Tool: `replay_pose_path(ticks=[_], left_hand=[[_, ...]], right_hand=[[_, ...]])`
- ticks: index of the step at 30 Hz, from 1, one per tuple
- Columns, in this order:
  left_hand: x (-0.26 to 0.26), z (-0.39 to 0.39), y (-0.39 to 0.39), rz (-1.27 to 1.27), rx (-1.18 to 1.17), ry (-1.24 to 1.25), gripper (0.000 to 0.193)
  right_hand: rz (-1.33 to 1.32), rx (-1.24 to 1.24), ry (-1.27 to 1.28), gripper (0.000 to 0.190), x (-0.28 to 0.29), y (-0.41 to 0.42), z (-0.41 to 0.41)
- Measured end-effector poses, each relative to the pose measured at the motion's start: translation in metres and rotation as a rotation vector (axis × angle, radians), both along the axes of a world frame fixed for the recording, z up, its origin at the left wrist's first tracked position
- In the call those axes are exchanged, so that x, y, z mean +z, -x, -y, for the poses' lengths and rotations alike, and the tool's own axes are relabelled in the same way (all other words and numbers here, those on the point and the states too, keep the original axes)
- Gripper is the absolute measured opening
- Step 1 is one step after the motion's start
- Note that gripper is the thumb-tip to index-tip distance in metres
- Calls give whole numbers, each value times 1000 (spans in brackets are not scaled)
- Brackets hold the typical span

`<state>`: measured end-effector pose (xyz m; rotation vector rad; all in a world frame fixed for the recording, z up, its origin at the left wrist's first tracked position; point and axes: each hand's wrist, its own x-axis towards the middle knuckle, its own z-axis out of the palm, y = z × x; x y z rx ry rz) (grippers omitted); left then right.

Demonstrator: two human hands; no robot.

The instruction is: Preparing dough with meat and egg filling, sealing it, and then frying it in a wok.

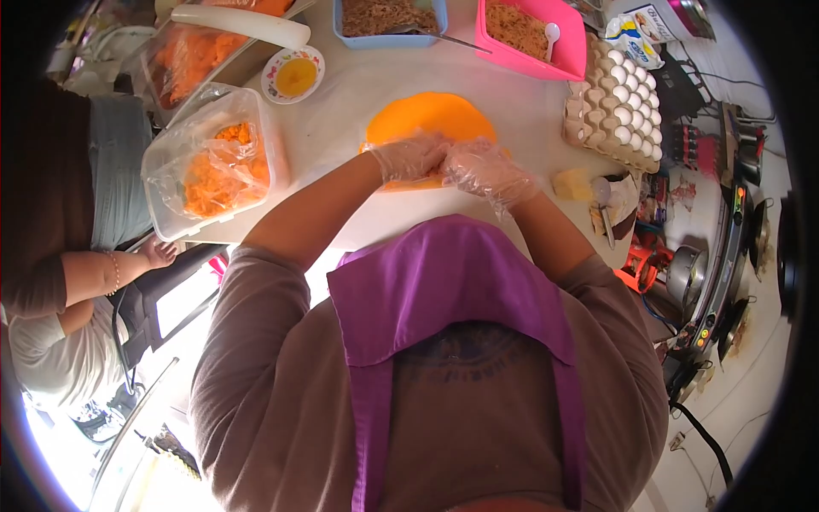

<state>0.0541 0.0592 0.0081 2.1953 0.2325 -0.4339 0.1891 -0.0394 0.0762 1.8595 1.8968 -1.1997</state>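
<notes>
A flat round of orange dough (429, 115) lies on the pale table in front of me. My left hand (413, 155) and my right hand (486, 169), both in clear plastic gloves, meet over its near half. Their fingers are bent inward and close together; whether they pinch the dough is hidden by the gloves and knuckles. Left of the dough is a clear plastic tub (278, 173) with orange mash in a plastic bag. A flowered bowl (269, 80) of yellow liquid stands beyond it.
Shredded filling fills a blue container (384, 42) and a pink container (531, 69) at the far side. Stacked egg trays (576, 121) with white eggs stand at right, near a metal utensil (606, 227). Another person's arm (96, 275) is at left. A white rolling pin (243, 24) rests upper left.
</notes>
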Motion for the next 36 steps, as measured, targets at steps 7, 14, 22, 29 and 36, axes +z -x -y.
replay_pose_path(ticks=[7,14,22,29,36], left_hand=[[-48,-12,2,100,228,233,51],[-44,-57,6,201,449,-135,60],[-52,-80,4,-48,405,-133,64],[-55,-95,1,-153,347,45,65],[-33,-97,-4,-222,689,664,60]], right_hand=[[47,-98,46,24,13,4,-8],[49,21,-119,24,-3,-5,-7],[-255,-15,-349,13,-34,-30,-21],[-45,-1,-326,19,-27,-38,-70],[114,-191,-177,22,-17,-29,-97]])
